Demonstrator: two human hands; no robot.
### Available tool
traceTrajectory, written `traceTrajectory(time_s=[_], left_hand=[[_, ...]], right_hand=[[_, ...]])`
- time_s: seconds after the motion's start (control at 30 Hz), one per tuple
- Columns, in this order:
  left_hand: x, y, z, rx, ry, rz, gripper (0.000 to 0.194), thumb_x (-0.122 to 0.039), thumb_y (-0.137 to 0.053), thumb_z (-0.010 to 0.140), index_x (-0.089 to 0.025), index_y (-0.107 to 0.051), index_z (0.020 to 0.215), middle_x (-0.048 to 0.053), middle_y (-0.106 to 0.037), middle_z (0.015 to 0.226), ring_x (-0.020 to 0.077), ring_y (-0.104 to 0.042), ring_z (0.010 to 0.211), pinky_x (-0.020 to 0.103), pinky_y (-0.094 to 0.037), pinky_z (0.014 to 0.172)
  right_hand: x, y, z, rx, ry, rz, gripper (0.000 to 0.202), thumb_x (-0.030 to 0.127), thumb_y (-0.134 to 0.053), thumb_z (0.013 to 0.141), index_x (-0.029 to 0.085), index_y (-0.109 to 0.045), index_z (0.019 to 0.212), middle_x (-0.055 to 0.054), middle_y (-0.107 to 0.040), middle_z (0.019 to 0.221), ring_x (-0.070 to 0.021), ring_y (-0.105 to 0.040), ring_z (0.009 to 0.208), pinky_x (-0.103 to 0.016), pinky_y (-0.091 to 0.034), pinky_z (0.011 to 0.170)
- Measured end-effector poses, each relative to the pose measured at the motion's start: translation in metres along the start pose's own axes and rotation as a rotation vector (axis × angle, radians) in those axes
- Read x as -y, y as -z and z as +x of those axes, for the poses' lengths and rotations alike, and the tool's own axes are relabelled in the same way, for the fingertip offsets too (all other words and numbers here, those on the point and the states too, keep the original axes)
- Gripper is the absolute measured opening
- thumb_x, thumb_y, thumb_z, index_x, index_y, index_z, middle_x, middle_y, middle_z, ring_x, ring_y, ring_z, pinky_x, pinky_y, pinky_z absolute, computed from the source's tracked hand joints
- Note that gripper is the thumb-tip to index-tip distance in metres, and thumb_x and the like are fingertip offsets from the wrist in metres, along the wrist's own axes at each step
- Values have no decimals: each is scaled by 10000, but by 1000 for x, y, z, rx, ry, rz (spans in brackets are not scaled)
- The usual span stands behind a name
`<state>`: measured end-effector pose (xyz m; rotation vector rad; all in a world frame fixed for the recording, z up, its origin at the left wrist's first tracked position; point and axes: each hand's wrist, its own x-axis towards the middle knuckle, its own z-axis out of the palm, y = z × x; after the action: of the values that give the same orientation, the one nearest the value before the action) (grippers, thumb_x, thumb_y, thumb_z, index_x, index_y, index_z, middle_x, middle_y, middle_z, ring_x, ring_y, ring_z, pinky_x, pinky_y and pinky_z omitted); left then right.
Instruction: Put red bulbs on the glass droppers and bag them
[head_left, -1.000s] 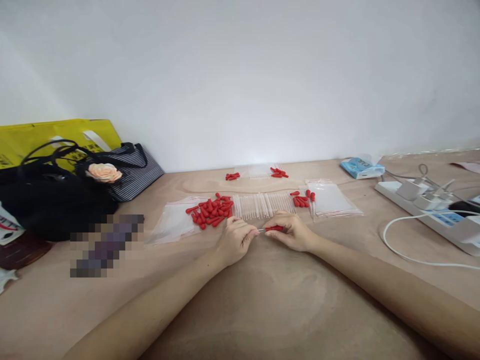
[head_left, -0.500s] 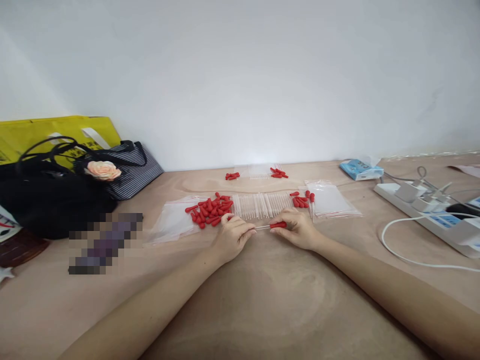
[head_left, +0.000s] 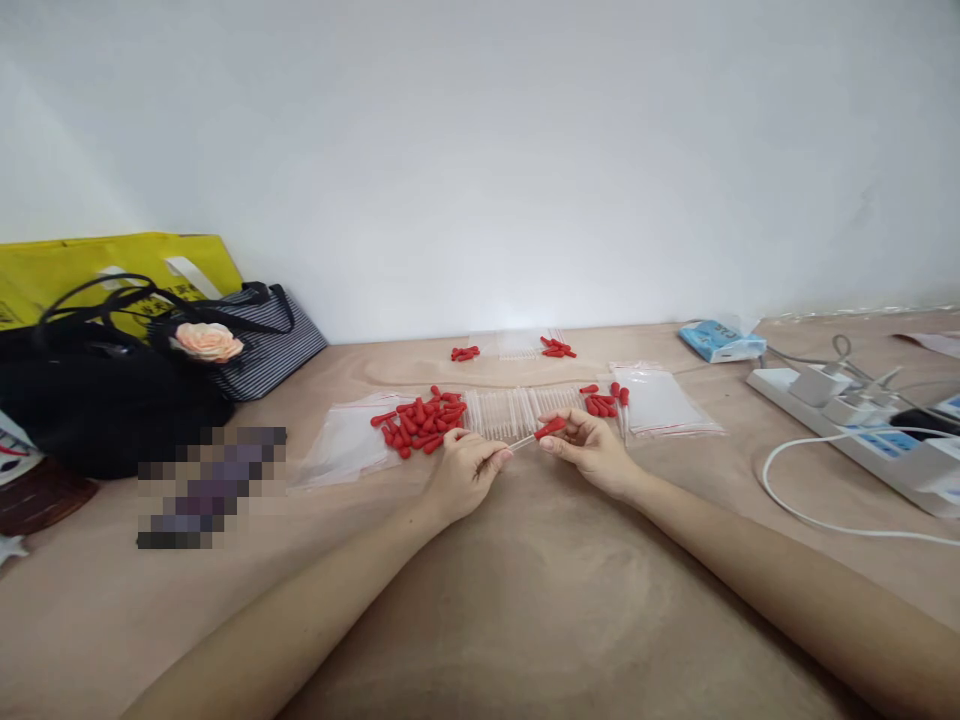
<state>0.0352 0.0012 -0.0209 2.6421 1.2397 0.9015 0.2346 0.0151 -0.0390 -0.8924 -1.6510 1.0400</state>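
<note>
Red rubber bulb on a thin clear tube: one dropper (head_left: 541, 432), pinched between both hands over the middle of the tabletop (head_left: 525, 600). Right hand (head_left: 592, 450) pinches the bulb end, thumb and forefinger closed on it, remaining fingers loosely curled. Left hand (head_left: 466, 470) is closed around the tube's bare tip; palm faces inward, fingers curled.

Handling, judged: very light, tube stiff but thin and likely brittle, so it should snap under bending. Bulb is soft and grippy, the better place to hold; tube looks smooth and slippery, best held close to the bulb.

Pose: both forearms lie low over the tabletop and converge from the near edge, wrists almost touching the surface.

Just behind the hands: a row of bare clear tubes (head_left: 517, 408). Left of it, a heap of loose red bulbs (head_left: 420, 418) on a clear zip bag (head_left: 346, 440). Right of it, several finished droppers (head_left: 604, 400) beside another zip bag (head_left: 660, 400). Power strip (head_left: 862, 430) near the right edge.
</note>
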Motion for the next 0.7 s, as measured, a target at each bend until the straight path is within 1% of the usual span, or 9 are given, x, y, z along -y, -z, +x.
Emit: traceTrajectory(time_s=[0.1,0.17,0.23,0.3,0.33,0.4,0.47,0.57,0.7], left_hand=[[-1,1,0,8,-18,-11,279,-311,-393,879,-186,-619,774,-12,-650,643,122,-537,638,335,-296,774],[0,2,-1,2,-16,-21,229,-341,-440,856,-194,-613,885,12,-677,777,145,-559,737,351,-286,801],[0,2,-1,8,-2,-28,228,-361,-485,828,-202,-591,952,29,-670,893,167,-561,832,365,-279,819],[0,2,-1,26,5,-25,215,-346,-514,808,-206,-585,954,34,-660,930,180,-556,873,376,-275,832],[0,1,-1,34,3,-19,197,-329,-522,802,-206,-587,940,34,-657,926,183,-555,878,383,-272,838],[-1,0,-1,54,-10,-7,165,-293,-527,796,-208,-595,920,31,-652,906,182,-555,874,394,-265,852],[-1,0,-1,63,-23,0,147,-270,-526,795,-208,-601,905,27,-646,889,177,-554,865,398,-261,858],[-2,0,-1,72,-16,5,129,-251,-525,792,-205,-605,882,23,-640,875,173,-552,858,397,-261,853],[-1,0,-2,95,2,2,120,-241,-523,793,-207,-614,863,16,-638,855,172,-546,859,400,-251,854]], right_hand=[[2,-4,5,-14,-62,117,318,414,-605,715,185,-561,932,-30,-619,819,-116,-561,687,-270,-459,651],[5,4,13,-50,-55,108,408,420,-588,726,189,-522,1056,-31,-612,810,-114,-548,662,-276,-455,639],[8,26,24,-134,-50,11,523,424,-551,751,193,-422,1202,-12,-595,743,-116,-530,607,-278,-446,598],[7,57,35,-251,-55,-130,574,418,-516,770,193,-334,1266,-1,-589,711,-124,-526,590,-272,-432,568],[4,74,39,-293,-75,-235,576,409,-521,764,181,-340,1260,5,-581,682,-130,-529,590,-266,-423,560],[-5,105,44,-359,-162,-518,488,400,-540,740,148,-465,1152,1,-569,631,-138,-522,556,-259,-391,529],[-17,125,43,-375,-245,-762,386,387,-527,745,141,-557,1041,-19,-584,623,-149,-536,562,-257,-378,534],[-32,133,39,-362,-275,-943,367,370,-503,760,145,-584,1040,-43,-624,669,-168,-574,626,-253,-385,563],[-42,122,38,-350,-286,-977,403,386,-510,756,139,-583,1066,-63,-654,734,-182,-594,666,-258,-395,592]])
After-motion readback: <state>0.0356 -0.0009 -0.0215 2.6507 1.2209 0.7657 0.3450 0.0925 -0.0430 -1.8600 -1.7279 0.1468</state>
